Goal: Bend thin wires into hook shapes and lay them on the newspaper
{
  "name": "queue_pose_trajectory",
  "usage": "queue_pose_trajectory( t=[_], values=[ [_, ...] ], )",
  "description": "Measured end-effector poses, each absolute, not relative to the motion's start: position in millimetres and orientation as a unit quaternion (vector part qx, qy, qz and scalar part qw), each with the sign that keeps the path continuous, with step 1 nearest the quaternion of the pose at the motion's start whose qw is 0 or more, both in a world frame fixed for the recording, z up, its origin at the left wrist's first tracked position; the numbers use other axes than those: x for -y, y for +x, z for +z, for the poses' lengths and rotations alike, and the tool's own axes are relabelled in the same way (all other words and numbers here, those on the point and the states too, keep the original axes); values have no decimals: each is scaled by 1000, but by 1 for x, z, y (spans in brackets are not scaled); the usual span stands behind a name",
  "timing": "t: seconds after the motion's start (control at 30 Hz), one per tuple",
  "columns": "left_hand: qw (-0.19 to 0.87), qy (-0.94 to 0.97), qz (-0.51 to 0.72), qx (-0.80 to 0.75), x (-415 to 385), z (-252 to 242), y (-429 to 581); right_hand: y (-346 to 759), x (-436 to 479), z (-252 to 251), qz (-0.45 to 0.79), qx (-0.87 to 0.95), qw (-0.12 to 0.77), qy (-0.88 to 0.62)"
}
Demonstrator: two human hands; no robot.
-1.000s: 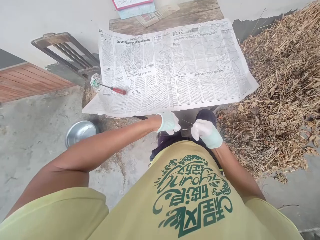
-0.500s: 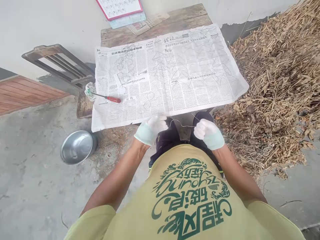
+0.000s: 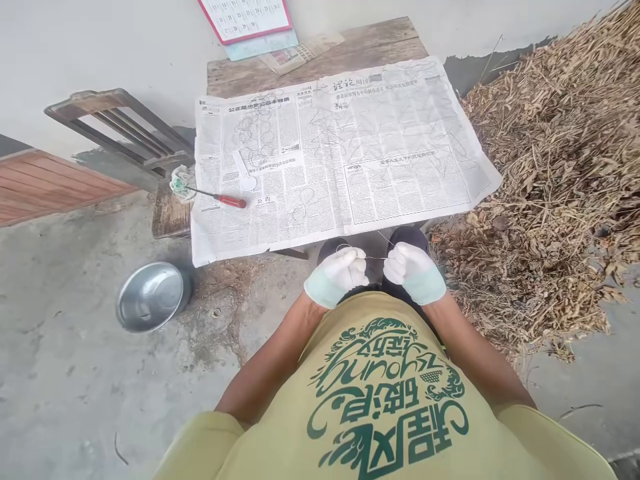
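A thin wire [image 3: 376, 258] runs between my two gloved hands, just in front of the table's near edge. My left hand [image 3: 341, 272] is closed on it, with a small curved bit of wire showing above the fingers. My right hand [image 3: 409, 268] also pinches the wire, and one free end sticks up and left from it. Beyond my hands, newspaper [image 3: 320, 187] covers most of the table. Bent wire shapes lie on the paper: rounded loops [image 3: 254, 137] at left, angular ones at right, and a figure-eight loop [image 3: 303, 203] near the front.
A red-handled screwdriver [image 3: 231, 201] and a white spoon-shaped piece [image 3: 245, 172] lie on the newspaper's left. A wooden chair [image 3: 120, 127] and a metal basin [image 3: 153, 297] stand left. Dry stalks and leaves [image 3: 545, 220] are heaped right. A calendar [image 3: 247, 20] is behind the table.
My left hand has moved right, closer to my right hand. The wire between them is now short and nearly straight instead of a longer wavy span. My right hand has barely moved.
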State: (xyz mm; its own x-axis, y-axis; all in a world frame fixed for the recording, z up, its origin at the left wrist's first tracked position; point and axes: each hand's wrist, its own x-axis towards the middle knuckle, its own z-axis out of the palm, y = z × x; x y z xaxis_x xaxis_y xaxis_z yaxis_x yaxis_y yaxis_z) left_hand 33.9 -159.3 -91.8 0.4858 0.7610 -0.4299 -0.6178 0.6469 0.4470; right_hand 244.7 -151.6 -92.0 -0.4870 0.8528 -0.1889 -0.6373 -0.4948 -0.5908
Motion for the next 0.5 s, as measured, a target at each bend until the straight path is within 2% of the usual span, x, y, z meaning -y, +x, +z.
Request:
queue_pose_trajectory(
  t=[0.17, 0.27, 0.43, 0.5],
  values=[
    [842, 95, 437, -301, 166, -93, 48, 250, 157, -91, 828, 274, 434, -224],
    [838, 98, 448, -295, 169, -87, 51, 255, 155, -99, 830, 315, 395, -235],
    [868, 104, 401, -275, 175, -76, 48, 258, 128, -116, 762, 396, 396, -325],
    [881, 122, 369, -271, 177, -76, 49, 253, 115, -116, 757, 446, 356, -318]
  ],
)
